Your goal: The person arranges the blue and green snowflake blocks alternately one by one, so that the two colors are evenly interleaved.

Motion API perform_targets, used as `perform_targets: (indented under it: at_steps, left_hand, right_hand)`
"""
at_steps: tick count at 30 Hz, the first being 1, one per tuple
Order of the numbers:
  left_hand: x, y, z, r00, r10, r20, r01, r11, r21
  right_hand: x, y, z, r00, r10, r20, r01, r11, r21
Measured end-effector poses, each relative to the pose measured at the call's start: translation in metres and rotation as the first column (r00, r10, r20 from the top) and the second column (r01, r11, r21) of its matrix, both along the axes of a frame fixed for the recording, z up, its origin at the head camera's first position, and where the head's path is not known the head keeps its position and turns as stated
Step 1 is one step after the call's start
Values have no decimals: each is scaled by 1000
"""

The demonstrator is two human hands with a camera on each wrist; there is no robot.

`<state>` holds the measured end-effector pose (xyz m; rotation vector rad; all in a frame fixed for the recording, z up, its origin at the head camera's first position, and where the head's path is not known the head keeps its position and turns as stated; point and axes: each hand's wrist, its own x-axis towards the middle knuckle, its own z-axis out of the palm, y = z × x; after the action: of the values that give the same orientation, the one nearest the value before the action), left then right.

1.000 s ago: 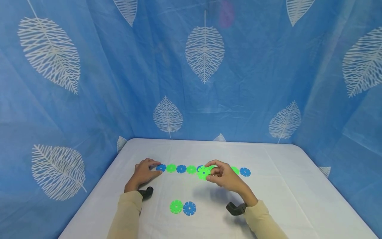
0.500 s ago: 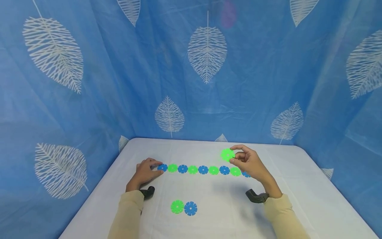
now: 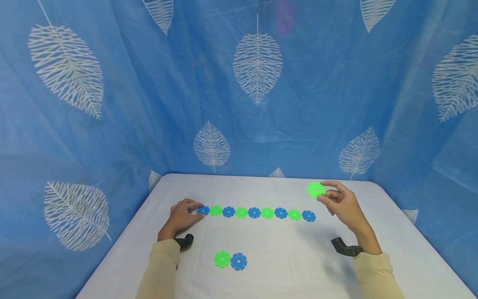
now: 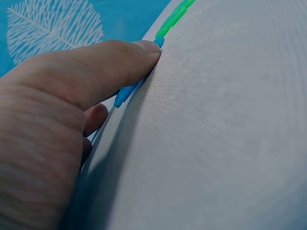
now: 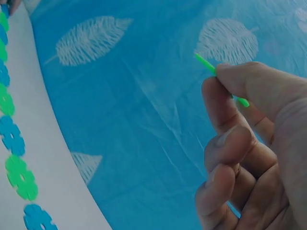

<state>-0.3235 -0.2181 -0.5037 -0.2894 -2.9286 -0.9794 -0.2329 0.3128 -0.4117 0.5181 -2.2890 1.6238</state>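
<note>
A row of alternating blue and green notched plastic snowflake discs lies across the white table. My left hand (image 3: 183, 216) holds the blue snowflake disc (image 3: 203, 210) at the row's left end, thumb on its near edge and fingers at its far side. In the left wrist view the thumb rests on that blue disc (image 4: 125, 92), which lies flat. Raised above the table, beyond the row's right end, my right hand (image 3: 340, 203) pinches a green snowflake disc (image 3: 315, 189) between thumb and fingers. That green disc (image 5: 205, 63) appears edge-on in the right wrist view.
Nearer to me lie a loose green disc (image 3: 222, 259) and a blue disc (image 3: 238, 261), side by side. A blue disc (image 3: 308, 216) ends the row on the right. Behind the table (image 3: 284, 253) hangs a blue leaf-patterned cloth (image 3: 313, 104).
My right hand has carried the green disc from over the middle of the row to the right and away from me, uncovering the row's right part. The left hand stays at the left end.
</note>
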Motion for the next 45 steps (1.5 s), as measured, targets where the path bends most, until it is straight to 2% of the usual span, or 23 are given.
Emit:
perform_targets:
  at_steps: [5,10,19,25,30,34,38,45]
  left_hand:
    - [1,-1,-3,1000,-4,-5,4,1000,5]
    - [0,-2,-5,1000,-7,-16,7,1000,-3]
    - [-2,-3,-5,1000,-11,-24,11,1000,-3]
    - [-3,-3,-3,1000,-10,-12,10,1000,-1]
    - [-1,-3,-2,1000,-11,-1,11,1000,-12]
    - [-1,-2,-2,1000,-9,2,9,1000,-18]
    - [-1,-3,-2,1000,-5,1,5,1000,-16]
    - [-1,-3,-2,1000,-6,-12,6,1000,-20]
  right_hand:
    - [-3,18,-10,993,-111,50,109,994,25]
    - [-7,30,-27,972,-185,142,178,982,61]
    - [-12,39,-42,945,-221,240,205,975,90]
    - [-14,44,-52,908,-240,342,198,968,155]
    - [-14,47,-65,876,-278,394,201,953,226]
    - [-14,47,-70,856,-282,433,190,951,243]
    - [-14,46,-73,862,-272,428,173,951,258]
    - [-14,42,-77,850,-330,410,188,918,348]
